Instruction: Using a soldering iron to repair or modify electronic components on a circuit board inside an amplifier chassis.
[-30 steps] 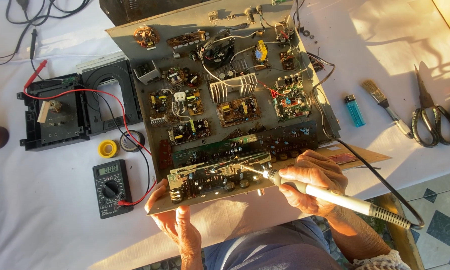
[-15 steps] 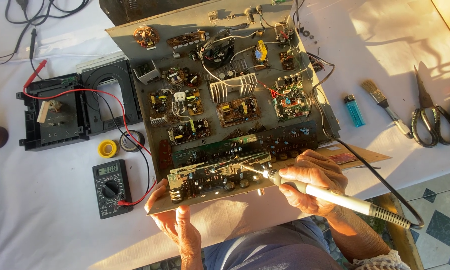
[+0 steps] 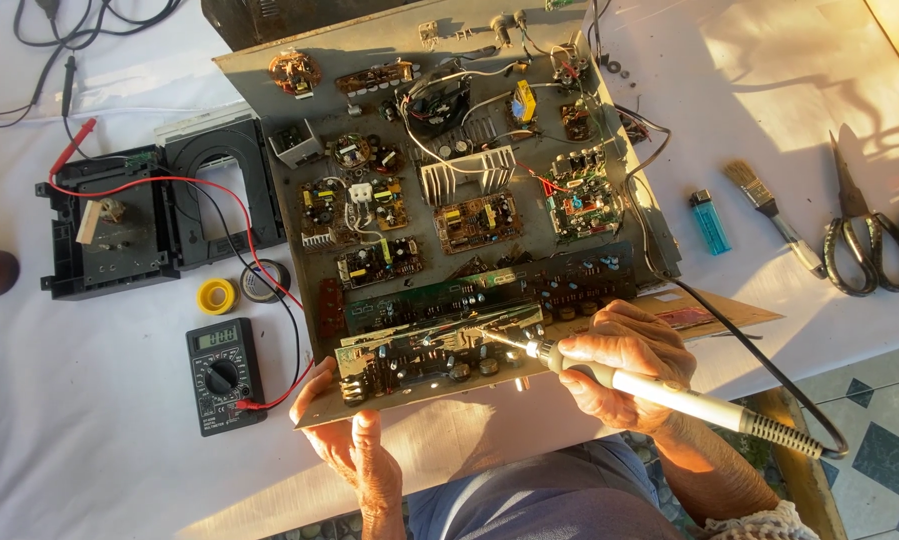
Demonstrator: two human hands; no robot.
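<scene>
Soldering iron [image 3: 659, 392], cream handle with ribbed grip, is held in right hand [image 3: 624, 365], fingers curled fully round the handle; tip rests on the long front circuit board [image 3: 434, 345] at the near edge of the chassis. Black cord [image 3: 759, 365] runs from the iron's rear out to the right over the counter edge.

Left hand [image 3: 354, 440] grips the near-left corner of the grey metal chassis [image 3: 299, 250] from below, thumb up on the underside edge, fingers closed on it. Chassis is tilted toward the person and works as an open tray: it holds several small green and brown boards, a finned heat sink [image 3: 466, 175] near centre, and loose white, red and black wiring.

Left of chassis on the white counter [image 3: 89, 480]: black plastic housing [image 3: 149, 215], yellow tape roll [image 3: 216, 296], black multimeter [image 3: 224, 375] with red lead. Right: blue lighter [image 3: 709, 221], paintbrush [image 3: 774, 215], scissors [image 3: 864, 235].
</scene>
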